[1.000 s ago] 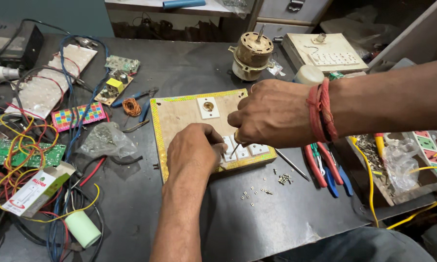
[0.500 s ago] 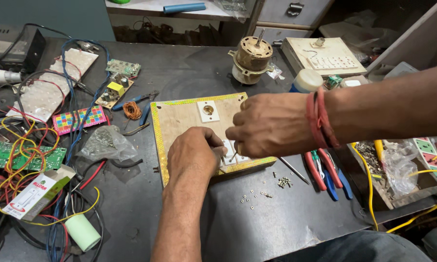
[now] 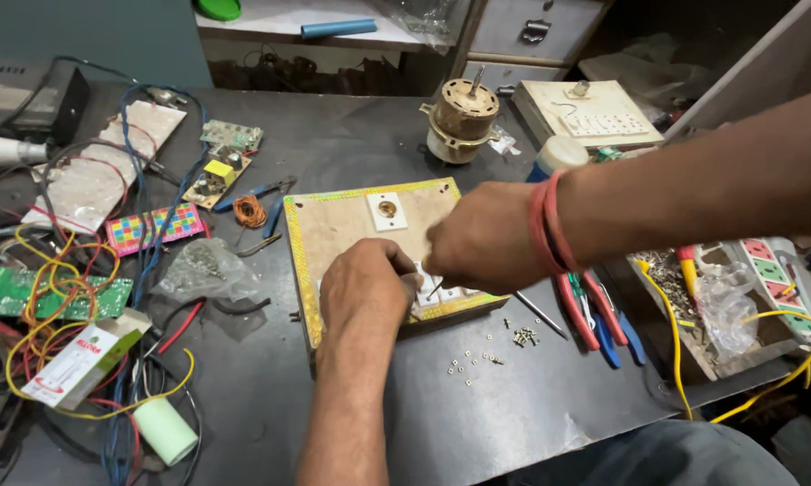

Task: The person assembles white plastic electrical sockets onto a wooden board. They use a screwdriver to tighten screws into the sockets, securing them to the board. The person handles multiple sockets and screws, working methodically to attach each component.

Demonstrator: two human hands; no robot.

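A wooden board [image 3: 333, 229] with a yellow patterned rim lies flat on the dark table. It carries a small white socket plate [image 3: 387, 211] and white switch plates [image 3: 450, 295] near its front edge. My left hand [image 3: 365, 286] rests on the board, its fingers curled down on the switch plates. My right hand [image 3: 482, 247], with red bands at the wrist, reaches in from the right. It pinches a thin metal screwdriver [image 3: 434, 289] whose tip meets the switch plates beside my left fingers.
Loose screws and nuts [image 3: 488, 356] lie in front of the board, red and blue pliers [image 3: 594, 317] to its right. A small motor [image 3: 462, 121] stands behind. Circuit boards, tangled wires [image 3: 54, 288] and a green cylinder [image 3: 165, 430] crowd the left; a power strip [image 3: 770, 274] sits right.
My right hand has come down and slightly left onto the switch plates. My left hand has stayed on the board.
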